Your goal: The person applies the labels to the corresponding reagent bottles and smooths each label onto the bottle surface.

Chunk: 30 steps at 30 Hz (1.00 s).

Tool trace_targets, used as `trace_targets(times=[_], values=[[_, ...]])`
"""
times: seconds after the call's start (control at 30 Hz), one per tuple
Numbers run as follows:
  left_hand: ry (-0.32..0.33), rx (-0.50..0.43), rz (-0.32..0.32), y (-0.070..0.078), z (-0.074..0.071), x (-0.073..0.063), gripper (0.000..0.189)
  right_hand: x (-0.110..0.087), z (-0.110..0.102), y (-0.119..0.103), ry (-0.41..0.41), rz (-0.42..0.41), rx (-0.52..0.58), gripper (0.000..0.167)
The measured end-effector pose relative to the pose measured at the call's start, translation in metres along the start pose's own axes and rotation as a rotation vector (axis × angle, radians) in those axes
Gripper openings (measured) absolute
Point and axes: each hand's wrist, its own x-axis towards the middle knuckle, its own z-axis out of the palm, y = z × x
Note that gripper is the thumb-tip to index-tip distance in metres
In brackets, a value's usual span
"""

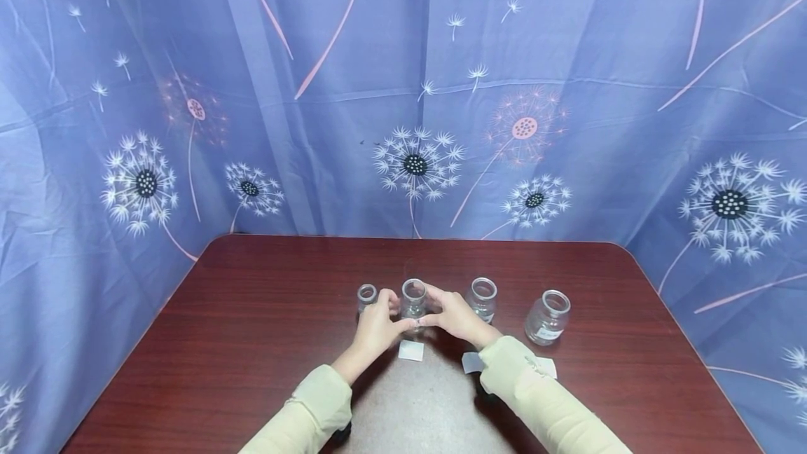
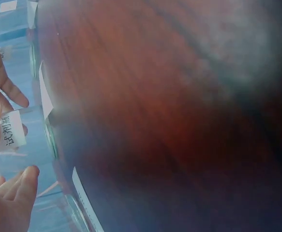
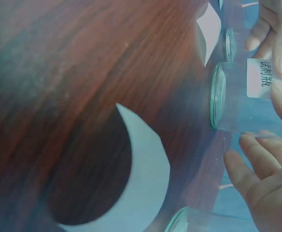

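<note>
A clear glass reagent bottle (image 1: 413,303) stands upright between both hands in the head view. Its white label (image 2: 12,129) carries dark handwritten characters. My left hand (image 1: 375,328) grips the bottle from the left, thumb at the front by the label. From the right, my right hand (image 1: 457,315) holds the same bottle, its thumb meeting the label's edge in the right wrist view. A smaller-mouthed glass bottle (image 1: 367,294) is just left of the left hand, partly hidden by it. Behind the right hand is another glass jar (image 1: 483,293), partly covered.
A labelled glass jar (image 1: 547,321) stands at the right of the dark red table (image 1: 265,321). One white paper slip (image 1: 411,351) lies in front of the held bottle. More slips, including a curled one (image 3: 150,159), lie near the right sleeve. A blue dandelion curtain (image 1: 353,195) surrounds the table.
</note>
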Motion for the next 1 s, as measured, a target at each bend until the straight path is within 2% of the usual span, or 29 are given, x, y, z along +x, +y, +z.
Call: trace_targets(times=[0.2, 0.4, 0.53, 0.7, 0.83, 1.0], values=[[-0.003, -0.013, 0.062, -0.005, -0.001, 0.0, 0.042, 0.0, -0.003, 0.002, -0.036, -0.019, -0.017, 0.061], [0.023, 0.069, 0.132, -0.009, -0.003, -0.001, 0.038, -0.002, -0.006, 0.0, -0.064, -0.018, -0.034, 0.06], [0.001, 0.082, 0.137, -0.009, -0.004, -0.001, 0.039, -0.003, -0.006, -0.001, -0.077, -0.002, -0.01, 0.061], [-0.061, 0.172, 0.168, -0.008, -0.006, 0.001, 0.049, -0.006, -0.003, 0.0, -0.068, -0.005, 0.02, 0.068], [-0.094, 0.249, 0.229, -0.007, -0.006, 0.004, 0.057, -0.007, 0.001, 0.003, -0.036, -0.028, -0.053, 0.073], [-0.093, 0.349, 0.317, -0.007, -0.005, 0.005, 0.068, -0.006, 0.008, 0.005, -0.004, 0.007, -0.182, 0.079]])
